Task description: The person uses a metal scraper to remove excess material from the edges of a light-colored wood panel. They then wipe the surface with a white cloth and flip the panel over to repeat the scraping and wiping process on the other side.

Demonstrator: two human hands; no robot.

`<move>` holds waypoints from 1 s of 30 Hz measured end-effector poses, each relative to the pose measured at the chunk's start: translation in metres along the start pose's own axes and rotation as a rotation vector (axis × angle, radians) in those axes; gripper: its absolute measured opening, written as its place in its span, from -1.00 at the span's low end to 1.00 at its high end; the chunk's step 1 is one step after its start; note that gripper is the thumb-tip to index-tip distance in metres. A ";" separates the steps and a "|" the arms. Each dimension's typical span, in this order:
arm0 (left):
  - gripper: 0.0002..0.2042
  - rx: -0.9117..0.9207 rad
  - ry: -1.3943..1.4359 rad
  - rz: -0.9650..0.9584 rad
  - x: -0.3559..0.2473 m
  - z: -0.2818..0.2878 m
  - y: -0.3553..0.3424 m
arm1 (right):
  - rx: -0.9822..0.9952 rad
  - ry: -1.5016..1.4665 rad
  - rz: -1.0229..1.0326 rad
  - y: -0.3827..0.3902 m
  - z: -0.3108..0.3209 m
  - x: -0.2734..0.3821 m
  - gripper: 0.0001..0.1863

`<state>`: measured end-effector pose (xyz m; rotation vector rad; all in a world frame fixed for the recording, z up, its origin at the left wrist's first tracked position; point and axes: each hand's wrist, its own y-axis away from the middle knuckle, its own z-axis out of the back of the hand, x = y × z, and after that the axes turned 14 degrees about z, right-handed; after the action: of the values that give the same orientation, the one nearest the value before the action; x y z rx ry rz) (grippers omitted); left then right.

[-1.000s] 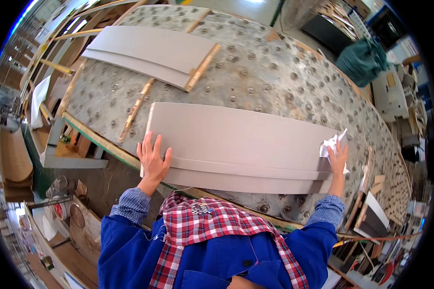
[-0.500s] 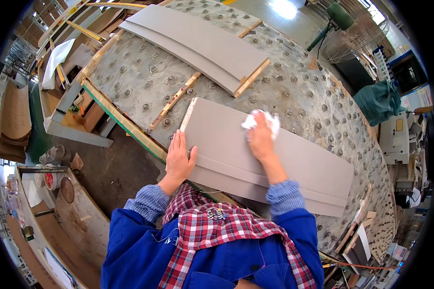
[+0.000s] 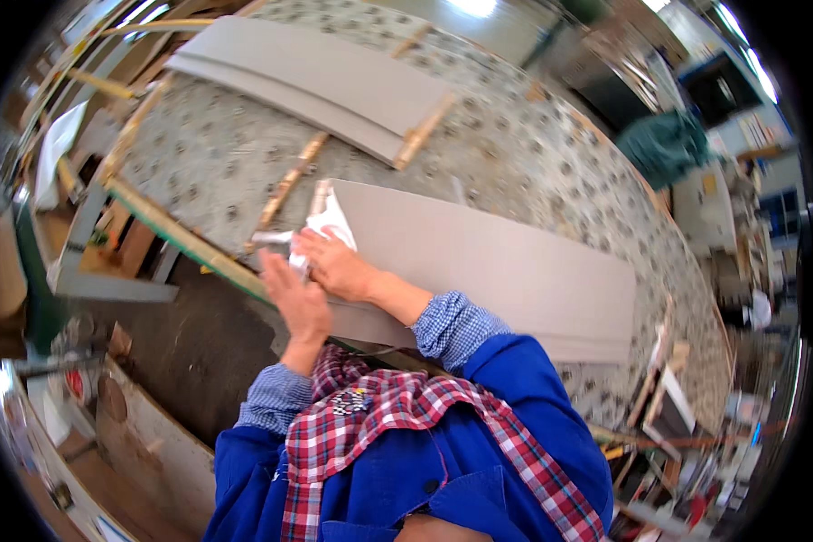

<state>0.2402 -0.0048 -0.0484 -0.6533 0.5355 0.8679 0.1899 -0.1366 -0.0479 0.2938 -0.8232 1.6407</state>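
White cloth (image 3: 337, 221) at the left end of the panel (image 3: 506, 266).
From here, the right hand (image 3: 341, 269) grips it; just beside, the left hand (image 3: 297, 303), blurred, has fingers outstretched.

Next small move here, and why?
Probably run the white cloth along the left end of the near grey panel with the right hand: the cloth lies at that end, the right hand is over it, and the left hand, though blurred, is close beside.
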 end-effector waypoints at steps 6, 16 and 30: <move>-0.37 0.081 -0.234 0.031 0.000 -0.003 -0.009 | -0.049 0.095 -0.148 0.115 0.054 0.034 -0.49; -0.40 0.197 -0.280 0.028 0.003 -0.014 -0.012 | -0.222 0.511 -0.730 0.392 0.173 0.087 -0.51; -0.39 0.269 -0.357 0.048 -0.006 -0.019 -0.015 | -1.047 1.437 -1.148 0.575 0.249 0.165 -0.63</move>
<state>0.2462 -0.0287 -0.0534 -0.2331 0.3371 0.9139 -0.4515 -0.1932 0.0285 -0.9268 -0.1351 -0.0291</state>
